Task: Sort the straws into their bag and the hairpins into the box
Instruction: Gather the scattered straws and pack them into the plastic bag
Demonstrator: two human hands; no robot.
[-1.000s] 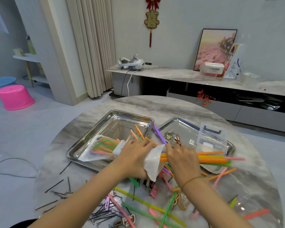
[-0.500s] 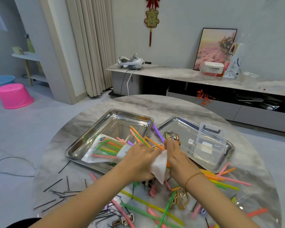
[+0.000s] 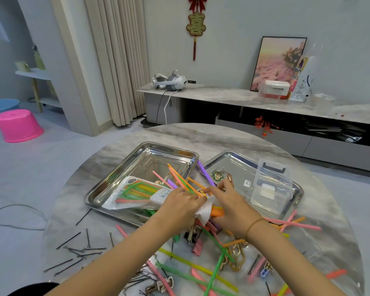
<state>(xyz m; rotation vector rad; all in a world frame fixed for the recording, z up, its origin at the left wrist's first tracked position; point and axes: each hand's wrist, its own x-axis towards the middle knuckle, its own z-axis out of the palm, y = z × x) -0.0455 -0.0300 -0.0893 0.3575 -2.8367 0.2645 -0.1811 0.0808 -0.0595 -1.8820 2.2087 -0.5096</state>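
Observation:
A clear straw bag with coloured straws inside lies in the left steel tray. My left hand grips the bag's open white mouth. My right hand holds a bundle of orange and green straws at that mouth; their far ends fan out over the tray. More straws and black hairpins lie scattered on the near table. A clear plastic box with its lid up stands in the right tray.
The round marble table carries both trays side by side. Decorative hair clips and a pink clip sit among the straws near me. Beyond the table stands a low TV cabinet; a pink stool is on the floor at the left.
My right hand has pushed the straw bundle leftward into the bag's mouth, so the ends that stuck out to the right are now gone. Several straws lie dropped at the right.

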